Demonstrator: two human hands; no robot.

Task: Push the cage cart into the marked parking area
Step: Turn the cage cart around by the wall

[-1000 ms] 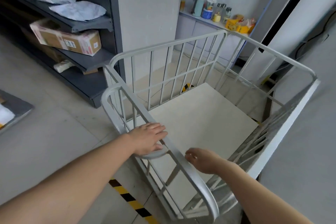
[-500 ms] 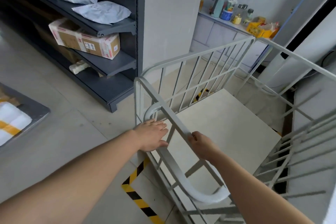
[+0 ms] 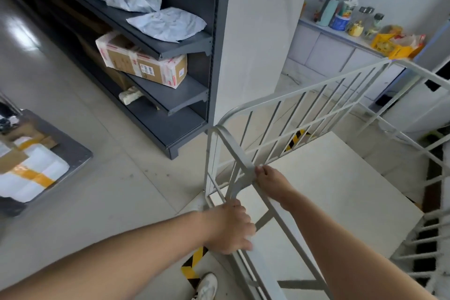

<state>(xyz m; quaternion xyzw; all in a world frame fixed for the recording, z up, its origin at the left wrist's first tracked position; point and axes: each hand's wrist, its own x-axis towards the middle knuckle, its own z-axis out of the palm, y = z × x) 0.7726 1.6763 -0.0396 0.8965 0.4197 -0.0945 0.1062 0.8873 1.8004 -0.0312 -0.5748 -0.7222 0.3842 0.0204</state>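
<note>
The white metal cage cart (image 3: 314, 109) fills the right half of the view, its barred sides around an empty pale floor panel. My left hand (image 3: 231, 228) is shut on the curved handle bar at the cart's near side. My right hand (image 3: 272, 181) grips the near top rail a little farther along. Yellow-and-black floor tape (image 3: 192, 263) runs under the near side by my white shoe (image 3: 207, 286). Another strip of the same floor tape (image 3: 295, 139) shows through the far bars.
Dark shelving (image 3: 170, 95) with a taped cardboard box (image 3: 143, 61) and white bags stands left of a white pillar (image 3: 253, 44). A flat trolley with wrapped parcels (image 3: 31, 170) lies at far left. A counter with bottles (image 3: 360, 24) is behind the cart.
The view has swung down and left. My left hand went from resting flat on the handle to a closed grip lower down. The cart's near corner has turned toward the pillar.
</note>
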